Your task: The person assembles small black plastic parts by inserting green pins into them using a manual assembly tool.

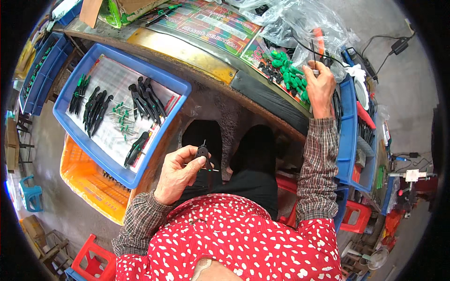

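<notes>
My left hand (pixel 180 171) is over my lap, its thumb and fingers closed on a small black plastic part (pixel 202 152) with thin metal pins sticking out. Off to the right, my right hand (pixel 320 86) is raised at the bench edge, its fingers pinched around a thin dark rod (pixel 314 55). Just left of that hand lies a heap of green plastic pieces (pixel 289 72), with small black pieces (pixel 268 69) beside it. A blue tray (pixel 183 88) at my left holds groups of black handle-like parts (pixel 97 111) and green-tipped metal pins (pixel 123 119).
Clear plastic bags (pixel 300 23) cover the bench's far right, near an orange-red object (pixel 319 41). A blue bin (pixel 346 140) stands right of my arm. Under the tray is an orange crate (pixel 89 182). Red stools (pixel 93 257) stand at lower left and right.
</notes>
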`<state>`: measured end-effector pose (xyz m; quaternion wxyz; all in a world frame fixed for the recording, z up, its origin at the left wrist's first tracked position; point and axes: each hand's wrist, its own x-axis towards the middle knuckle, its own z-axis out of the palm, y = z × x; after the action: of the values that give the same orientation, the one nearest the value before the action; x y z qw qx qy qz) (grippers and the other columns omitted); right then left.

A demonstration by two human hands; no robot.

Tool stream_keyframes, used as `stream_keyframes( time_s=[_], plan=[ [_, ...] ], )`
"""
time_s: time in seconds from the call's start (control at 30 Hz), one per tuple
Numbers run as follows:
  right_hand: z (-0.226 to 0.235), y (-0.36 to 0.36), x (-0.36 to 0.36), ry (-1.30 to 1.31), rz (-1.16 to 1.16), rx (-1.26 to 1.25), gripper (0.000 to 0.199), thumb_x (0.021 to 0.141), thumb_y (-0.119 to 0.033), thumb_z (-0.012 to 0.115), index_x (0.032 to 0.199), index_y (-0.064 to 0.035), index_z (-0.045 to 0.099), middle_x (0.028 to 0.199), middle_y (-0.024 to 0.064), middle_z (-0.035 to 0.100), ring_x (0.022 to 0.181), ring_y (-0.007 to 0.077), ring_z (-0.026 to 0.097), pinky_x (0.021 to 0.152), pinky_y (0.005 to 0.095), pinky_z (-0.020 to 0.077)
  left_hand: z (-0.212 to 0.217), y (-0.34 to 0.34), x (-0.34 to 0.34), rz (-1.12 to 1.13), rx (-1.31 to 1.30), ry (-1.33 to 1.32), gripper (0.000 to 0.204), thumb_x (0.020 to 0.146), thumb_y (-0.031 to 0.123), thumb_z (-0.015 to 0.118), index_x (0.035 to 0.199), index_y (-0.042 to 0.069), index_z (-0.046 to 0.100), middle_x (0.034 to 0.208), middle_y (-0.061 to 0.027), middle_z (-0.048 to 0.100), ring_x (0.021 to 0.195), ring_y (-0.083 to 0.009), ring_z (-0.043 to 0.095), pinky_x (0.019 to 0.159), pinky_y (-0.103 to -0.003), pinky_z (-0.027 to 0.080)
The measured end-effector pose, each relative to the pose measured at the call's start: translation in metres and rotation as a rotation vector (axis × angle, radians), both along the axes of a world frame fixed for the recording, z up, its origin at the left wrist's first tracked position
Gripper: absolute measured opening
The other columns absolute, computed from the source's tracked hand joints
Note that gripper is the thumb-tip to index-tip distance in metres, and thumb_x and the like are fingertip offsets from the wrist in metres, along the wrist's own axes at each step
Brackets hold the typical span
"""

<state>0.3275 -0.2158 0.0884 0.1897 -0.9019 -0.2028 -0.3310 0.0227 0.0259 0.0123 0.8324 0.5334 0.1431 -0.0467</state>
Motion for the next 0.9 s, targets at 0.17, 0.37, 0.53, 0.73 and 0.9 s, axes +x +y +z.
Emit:
stream_keyframes(
  time_s=[0.17,0.37,0.53,0.73,0.9],
  plan=[
    [0.013,0.04,-0.089,0.53,0.315,0.44,0.018,0.083,-0.008,0.069,0.098,0.0016,0.067,0.076,0.0036,0.064,0.054,0.0076,0.053,0.051,0.0238,0.0417,0.001,-0.003,0.002,0.003,0.032,0.048,0.017,0.092,0.014,0.06,0.103,0.002,0.062,0.082,-0.0042,0.068,0.047,-0.0016,0.043,0.041,-0.017,0.032],
    [-0.014,0.067,-0.177,0.977,0.633,0.442,0.015,0.083,-0.008,0.07,0.096,0.0003,0.067,0.074,-0.0024,0.058,0.062,0.0032,0.049,0.055,0.02,0.0393,0.006,-0.009,0.001,-0.023,-0.01,0.015,0.014,0.092,0.015,0.062,0.101,0.003,0.063,0.079,-0.0001,0.065,0.048,-0.0007,0.043,0.041,-0.017,0.031],
    [-0.038,0.076,-0.198,1.186,0.724,0.603,0.015,0.085,-0.011,0.069,0.093,0.0013,0.066,0.073,-0.0022,0.059,0.056,0.0004,0.047,0.048,0.0175,0.0363,0.005,-0.013,-0.003,-0.044,0.004,-0.008,0.014,0.092,0.013,0.063,0.099,0.002,0.063,0.078,-0.0003,0.065,0.048,-0.0003,0.043,0.041,-0.017,0.031],
    [-0.035,0.072,-0.202,1.267,0.711,0.597,0.008,0.086,-0.008,0.066,0.089,-0.0006,0.065,0.066,-0.005,0.055,0.054,0.0002,0.046,0.047,0.0171,0.0357,0.004,-0.016,-0.01,-0.076,0.075,-0.029,0.015,0.091,0.014,0.064,0.098,0.001,0.064,0.073,0.0029,0.06,0.049,-0.0002,0.043,0.042,-0.016,0.032],
    [-0.036,0.07,-0.204,1.231,0.736,0.622,0.006,0.087,-0.006,0.064,0.087,-0.0003,0.063,0.065,-0.0047,0.055,0.053,0.0004,0.047,0.046,0.0169,0.0362,0.003,-0.016,-0.013,0.0,0.102,-0.057,0.017,0.092,0.012,0.062,0.105,0.002,0.066,0.067,0.0071,0.056,0.05,0.0015,0.039,0.043,-0.017,0.028]
  ],
)
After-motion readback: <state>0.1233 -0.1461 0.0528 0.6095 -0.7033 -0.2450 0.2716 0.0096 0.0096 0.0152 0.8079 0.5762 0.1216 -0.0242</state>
